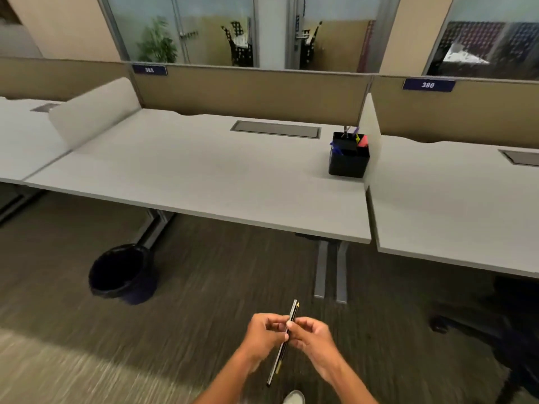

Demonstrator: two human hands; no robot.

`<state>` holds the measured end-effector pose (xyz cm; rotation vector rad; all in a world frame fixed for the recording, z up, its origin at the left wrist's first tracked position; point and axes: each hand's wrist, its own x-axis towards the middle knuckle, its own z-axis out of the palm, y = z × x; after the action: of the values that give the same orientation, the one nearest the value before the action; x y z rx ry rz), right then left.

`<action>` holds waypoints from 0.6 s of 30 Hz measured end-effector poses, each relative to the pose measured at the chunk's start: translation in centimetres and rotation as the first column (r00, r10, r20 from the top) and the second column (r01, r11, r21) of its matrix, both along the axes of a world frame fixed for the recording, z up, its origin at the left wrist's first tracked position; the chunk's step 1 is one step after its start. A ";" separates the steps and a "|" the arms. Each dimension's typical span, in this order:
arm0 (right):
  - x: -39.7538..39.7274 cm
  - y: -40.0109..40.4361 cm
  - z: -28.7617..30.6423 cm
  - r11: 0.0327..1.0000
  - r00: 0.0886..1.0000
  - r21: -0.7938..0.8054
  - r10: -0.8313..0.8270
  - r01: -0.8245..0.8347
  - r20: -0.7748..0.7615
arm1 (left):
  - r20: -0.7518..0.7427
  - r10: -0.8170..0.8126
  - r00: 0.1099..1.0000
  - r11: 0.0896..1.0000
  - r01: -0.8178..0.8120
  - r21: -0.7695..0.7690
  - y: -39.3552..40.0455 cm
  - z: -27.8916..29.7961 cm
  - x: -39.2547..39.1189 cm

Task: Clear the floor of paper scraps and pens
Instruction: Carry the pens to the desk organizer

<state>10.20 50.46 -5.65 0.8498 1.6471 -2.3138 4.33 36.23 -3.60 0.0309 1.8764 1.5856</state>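
Low in the middle of the view, my left hand and my right hand meet and together pinch a small bundle of dark pens with a yellow tip. The pens stand almost upright, slanting from lower left to upper right, above the striped carpet. A black pen holder with several coloured pens and a red sticky pad stands at the right end of the grey desk. No paper scraps show on the carpet.
A dark round waste bin stands on the carpet under the desk's left side. Grey desk legs rise ahead of my hands. A black office chair is at the right. My shoe shows at the bottom edge.
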 end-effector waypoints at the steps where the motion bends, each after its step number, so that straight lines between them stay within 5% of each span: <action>1: -2.0 0.5 0.5 1.000 1.000 -0.005 0.002 -0.002 -0.022 | -0.015 0.008 1.000 1.000 -0.008 -0.009 0.6 0.6 -2.0; 18: -24.6 12.3 9.0 0.963 0.982 0.254 -0.046 0.093 -0.185 | -0.137 -0.008 0.991 0.989 0.029 0.145 12.8 7.5 -25.3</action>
<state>-14.39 62.78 3.32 0.7786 2.0673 -2.3102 -20.95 49.02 3.91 0.2256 1.8512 1.7443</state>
